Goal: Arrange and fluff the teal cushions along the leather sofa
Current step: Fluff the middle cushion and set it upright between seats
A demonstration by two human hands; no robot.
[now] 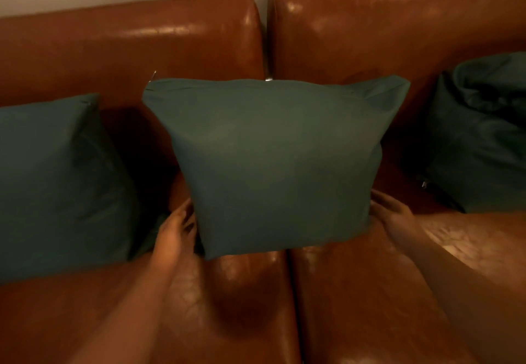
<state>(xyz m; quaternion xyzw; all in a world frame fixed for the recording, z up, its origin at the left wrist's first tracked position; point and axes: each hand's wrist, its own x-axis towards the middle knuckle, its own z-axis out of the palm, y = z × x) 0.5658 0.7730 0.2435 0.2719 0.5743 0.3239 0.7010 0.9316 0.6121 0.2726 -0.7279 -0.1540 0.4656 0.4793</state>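
**Middle teal cushion held upright over the sofa seam**

Most of the view is taken up by the glossy brown leather sofa (370, 36), two back sections meeting at a gap near the middle, pale wall seen above.

The big square teal fabric cushion (276, 164) is stood upright right over the seam between the two seats, zip edge up top, kept off the backrest a bit by the looks of it. A second teal cushion (57, 181) is leaned against the backrest on the left, apart from the middle one. A third, crumpled teal cushion (484, 135) is slumped at the right edge.

The middle cushion's lower sides are pressed between both hands: left hand (175, 229) flat on its left edge, right hand (395, 218) on its right edge, fingers fairly straight, nothing curled round.
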